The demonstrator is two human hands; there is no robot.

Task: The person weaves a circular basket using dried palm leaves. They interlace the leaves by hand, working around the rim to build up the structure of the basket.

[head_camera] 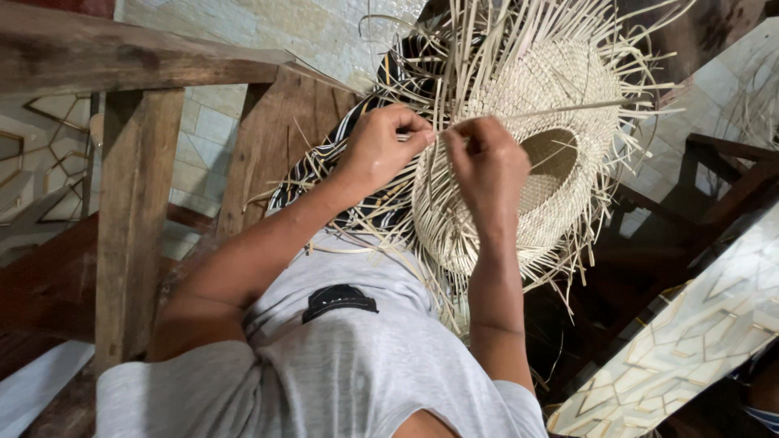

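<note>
A half-woven pale straw hat (560, 97) rests on my lap, its crown opening turned toward me and several loose straw strips fanning out all around the brim. My left hand (381, 146) pinches thin straw strips at the left edge of the weave. My right hand (487, 166) is closed on a long straw strip (568, 108) that runs rightward across the crown. The two hands nearly touch at their fingertips. A black and white striped cloth (324, 158) lies under the hat over my legs.
A heavy wooden frame post and beam (134, 186) stands at the left, close to my left arm. Dark wooden pieces (722, 203) lie at the right. A patterned tiled floor (690, 341) shows at the lower right and behind.
</note>
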